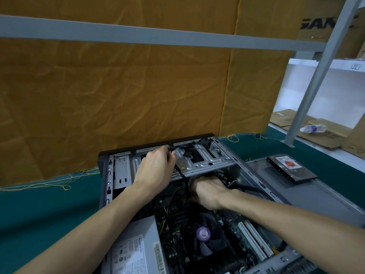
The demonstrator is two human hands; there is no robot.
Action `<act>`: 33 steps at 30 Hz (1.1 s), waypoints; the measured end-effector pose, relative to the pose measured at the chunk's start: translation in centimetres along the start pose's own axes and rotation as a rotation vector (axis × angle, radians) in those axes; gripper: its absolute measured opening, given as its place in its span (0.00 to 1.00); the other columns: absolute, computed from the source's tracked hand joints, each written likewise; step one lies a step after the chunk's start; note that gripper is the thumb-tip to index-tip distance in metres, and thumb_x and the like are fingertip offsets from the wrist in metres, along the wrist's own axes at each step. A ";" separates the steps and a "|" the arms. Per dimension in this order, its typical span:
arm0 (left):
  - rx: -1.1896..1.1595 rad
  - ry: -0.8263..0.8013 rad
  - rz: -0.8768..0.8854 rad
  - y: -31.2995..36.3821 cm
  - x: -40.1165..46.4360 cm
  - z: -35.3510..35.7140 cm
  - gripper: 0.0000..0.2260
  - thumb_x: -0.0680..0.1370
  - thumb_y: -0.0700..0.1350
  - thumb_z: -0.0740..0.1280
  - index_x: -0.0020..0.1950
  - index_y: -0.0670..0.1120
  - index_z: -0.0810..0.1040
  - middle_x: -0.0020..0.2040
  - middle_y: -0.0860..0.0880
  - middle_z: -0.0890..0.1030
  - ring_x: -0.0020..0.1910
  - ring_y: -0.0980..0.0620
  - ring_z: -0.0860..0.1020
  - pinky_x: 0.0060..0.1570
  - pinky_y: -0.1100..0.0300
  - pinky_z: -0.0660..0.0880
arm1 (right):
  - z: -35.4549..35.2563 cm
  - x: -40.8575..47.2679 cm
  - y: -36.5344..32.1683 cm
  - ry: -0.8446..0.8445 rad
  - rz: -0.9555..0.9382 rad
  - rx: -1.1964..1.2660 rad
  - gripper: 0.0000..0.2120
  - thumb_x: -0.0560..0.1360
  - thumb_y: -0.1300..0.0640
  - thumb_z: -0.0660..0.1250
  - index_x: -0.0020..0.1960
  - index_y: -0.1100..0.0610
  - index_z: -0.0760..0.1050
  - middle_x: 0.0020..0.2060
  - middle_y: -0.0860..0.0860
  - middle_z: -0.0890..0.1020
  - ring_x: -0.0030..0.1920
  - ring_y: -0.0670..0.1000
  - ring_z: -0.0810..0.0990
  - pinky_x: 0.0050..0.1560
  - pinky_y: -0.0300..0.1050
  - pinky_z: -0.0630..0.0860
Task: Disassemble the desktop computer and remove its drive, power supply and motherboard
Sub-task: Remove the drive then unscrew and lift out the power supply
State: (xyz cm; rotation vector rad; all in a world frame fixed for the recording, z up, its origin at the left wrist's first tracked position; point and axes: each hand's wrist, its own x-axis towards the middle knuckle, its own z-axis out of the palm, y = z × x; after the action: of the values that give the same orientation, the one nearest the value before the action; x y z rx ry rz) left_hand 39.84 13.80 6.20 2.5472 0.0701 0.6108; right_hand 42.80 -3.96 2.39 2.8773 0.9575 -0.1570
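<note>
An open desktop case lies on its side on the green table. My left hand pinches a black cable over the silver drive cage at the far end. My right hand reaches under the cage among black cables, fingers curled and partly hidden. The motherboard with its cooler fan sits in the case near me. The grey power supply is at the near left. A removed hard drive lies on the detached side panel to the right.
An orange cloth hangs behind the table. A grey shelf post stands at the right, with flat cardboard and a plastic bottle beyond it. The green table mat stretches left of the case.
</note>
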 end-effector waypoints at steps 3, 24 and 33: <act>-0.001 0.002 0.006 0.0 -0.1 0.0 0.18 0.85 0.54 0.58 0.38 0.48 0.70 0.32 0.49 0.76 0.30 0.48 0.75 0.27 0.55 0.65 | 0.1 -0.2 -0.2 -0.007 0.000 -0.053 0.06 0.80 0.60 0.65 0.55 0.60 0.79 0.53 0.59 0.83 0.53 0.60 0.82 0.46 0.45 0.71; 0.004 -0.006 -0.006 0.0 0.1 0.0 0.18 0.85 0.54 0.58 0.38 0.47 0.70 0.33 0.50 0.76 0.31 0.48 0.75 0.28 0.55 0.64 | -0.3 0.4 -0.1 -0.054 -0.034 -0.112 0.09 0.80 0.60 0.65 0.58 0.61 0.78 0.56 0.59 0.82 0.56 0.60 0.82 0.54 0.49 0.78; 0.000 -0.016 -0.005 0.0 0.1 -0.2 0.18 0.85 0.54 0.57 0.38 0.46 0.70 0.33 0.49 0.76 0.31 0.47 0.74 0.28 0.55 0.63 | -0.2 0.1 -0.2 -0.058 -0.025 -0.096 0.06 0.80 0.60 0.66 0.55 0.60 0.78 0.53 0.59 0.83 0.52 0.61 0.82 0.49 0.48 0.77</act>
State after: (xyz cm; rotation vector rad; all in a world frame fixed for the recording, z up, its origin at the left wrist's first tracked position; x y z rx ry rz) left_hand 39.86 13.94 6.35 2.5507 0.0711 0.5889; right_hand 42.83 -3.73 2.59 2.7594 0.9632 -0.1898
